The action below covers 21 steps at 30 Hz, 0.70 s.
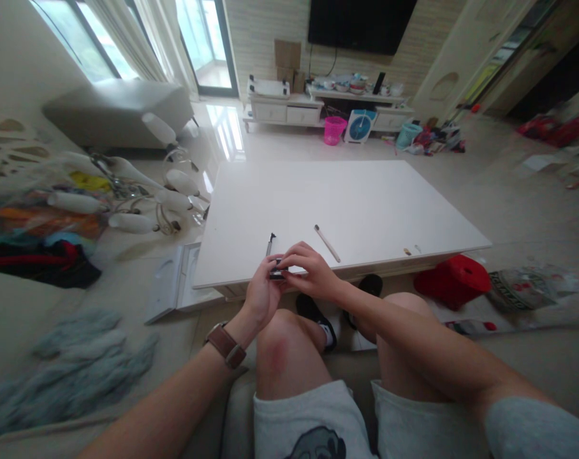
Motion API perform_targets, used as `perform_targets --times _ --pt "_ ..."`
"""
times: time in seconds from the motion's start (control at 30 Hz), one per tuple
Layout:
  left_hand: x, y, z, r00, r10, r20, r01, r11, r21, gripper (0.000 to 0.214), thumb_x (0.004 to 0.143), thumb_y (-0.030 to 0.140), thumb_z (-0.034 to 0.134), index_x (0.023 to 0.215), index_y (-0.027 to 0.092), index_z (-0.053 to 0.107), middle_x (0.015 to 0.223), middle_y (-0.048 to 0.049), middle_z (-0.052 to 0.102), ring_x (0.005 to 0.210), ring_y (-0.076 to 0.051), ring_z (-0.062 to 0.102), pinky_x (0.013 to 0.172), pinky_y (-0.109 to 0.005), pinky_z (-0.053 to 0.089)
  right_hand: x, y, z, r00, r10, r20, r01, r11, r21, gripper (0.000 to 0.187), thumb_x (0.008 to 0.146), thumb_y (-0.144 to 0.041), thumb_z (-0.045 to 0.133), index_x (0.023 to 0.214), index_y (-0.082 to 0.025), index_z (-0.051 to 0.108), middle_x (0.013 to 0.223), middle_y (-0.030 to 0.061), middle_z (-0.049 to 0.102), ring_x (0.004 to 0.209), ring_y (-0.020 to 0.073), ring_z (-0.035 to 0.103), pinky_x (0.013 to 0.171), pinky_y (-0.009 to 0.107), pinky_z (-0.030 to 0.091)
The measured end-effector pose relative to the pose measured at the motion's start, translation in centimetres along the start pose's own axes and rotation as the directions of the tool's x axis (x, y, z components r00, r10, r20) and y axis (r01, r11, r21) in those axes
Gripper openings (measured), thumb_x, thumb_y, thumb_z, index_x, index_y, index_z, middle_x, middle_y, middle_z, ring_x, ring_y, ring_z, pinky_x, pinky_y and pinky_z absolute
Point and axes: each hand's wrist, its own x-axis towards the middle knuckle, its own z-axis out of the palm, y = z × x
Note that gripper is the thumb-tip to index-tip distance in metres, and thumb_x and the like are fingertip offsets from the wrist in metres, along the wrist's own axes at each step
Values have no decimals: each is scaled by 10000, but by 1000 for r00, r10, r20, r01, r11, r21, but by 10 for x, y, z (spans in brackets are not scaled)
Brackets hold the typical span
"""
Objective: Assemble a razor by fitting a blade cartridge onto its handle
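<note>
Near the front edge of the white table, my left hand holds a small black-and-silver object between its thumb and fingers. My right hand reaches across from the right, its fingertips pinched on the top of the same object. My fingers cover much of it, so its kind does not show. Just beyond my hands lies a thin silver tool with a black angled head. Right of it, a pale-handled brush with a dark tip lies slantwise on the tabletop.
Two tiny items, one a yellowish piece, lie at the table's front right. A red bag-like item is on the floor at right. Left of the table stand an open white box and a lamp with several white shades.
</note>
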Motion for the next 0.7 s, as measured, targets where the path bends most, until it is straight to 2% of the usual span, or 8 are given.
perform_targets --times 0.17,0.33,0.7 --pt "-1 -1 -1 1000 14 4 -14 997 80 267 701 151 618 966 161 585 873 -25 641 754 -138 604 650 -259 521 1 1 -2 996 49 -75 -52 998 -42 120 874 -122 579 916 -210 648 899 50 612 893 206 535 816 372 459" --pt "0 -3 0 1000 17 -18 -14 993 115 342 648 96 621 978 166 562 864 -21 628 747 -135 602 648 -255 518 -1 6 0 993 97 -64 -100 994 -49 154 860 -99 574 930 -214 647 910 47 606 901 209 531 819 367 453" --pt "-1 -7 -2 1000 18 19 -21 987 161 317 725 86 645 1014 183 559 929 -36 630 828 -138 609 716 -252 527 -1 9 2 992 123 -18 -124 991 -42 204 819 -59 571 928 -209 656 898 40 601 887 201 533 805 345 452"
